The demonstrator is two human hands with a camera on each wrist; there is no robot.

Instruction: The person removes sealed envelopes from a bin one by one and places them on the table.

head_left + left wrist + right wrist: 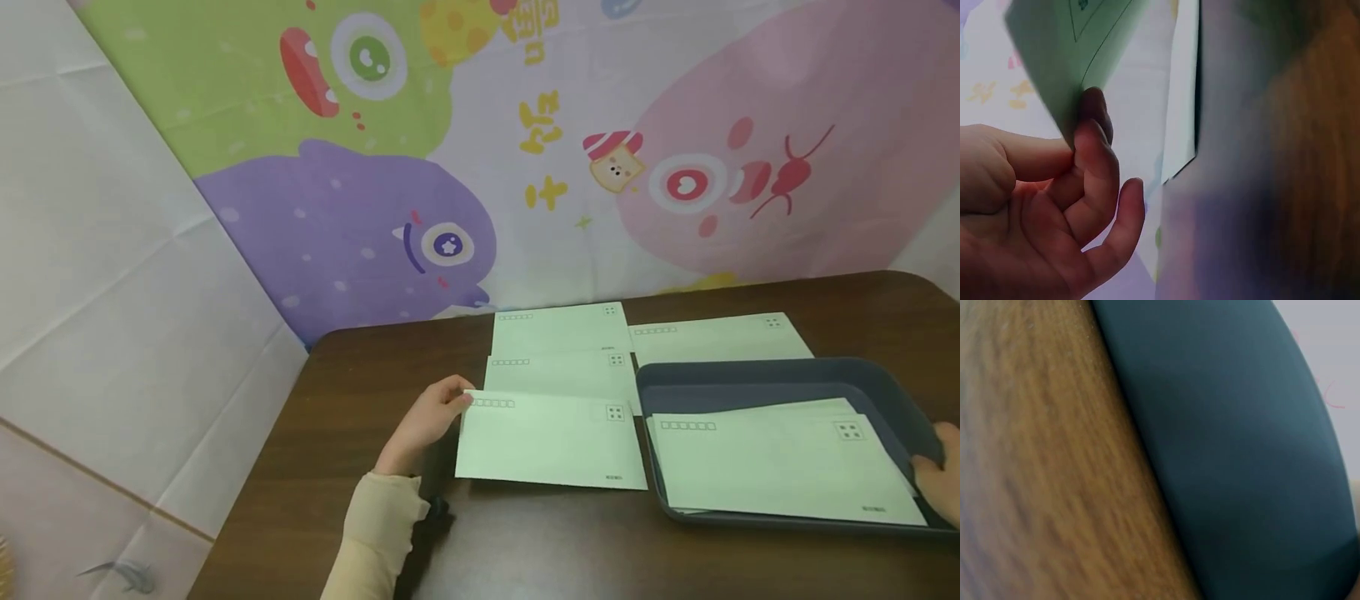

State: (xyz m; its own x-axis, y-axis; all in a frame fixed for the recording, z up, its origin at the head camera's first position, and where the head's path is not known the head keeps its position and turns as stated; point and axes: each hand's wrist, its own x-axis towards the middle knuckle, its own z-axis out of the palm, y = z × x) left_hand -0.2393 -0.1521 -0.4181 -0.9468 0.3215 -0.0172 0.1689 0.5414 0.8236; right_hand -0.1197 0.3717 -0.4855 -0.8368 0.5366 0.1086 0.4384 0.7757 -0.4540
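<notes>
- Left of the tray (pixel 757 373), I've got the left hand (pixel 429 417) pinching an envelope (pixel 551 446) by its upper left corner.
- I'd guess that envelope is super light, bendy, a bit slick and easy to crease; a corner or short edge seems the best hold.
- Looks-wise: pale green, row of little boxes top left, stamp-style square top right, tiny print bottom right. It's in front of two more envelopes (pixel 558 373).
- Far right, the right hand (pixel 939 479) grips the tray's rim, thumb over the edge, fingers mostly hidden from me. Stacked envelopes (pixel 772 471) inside would probably slide easily.
</notes>
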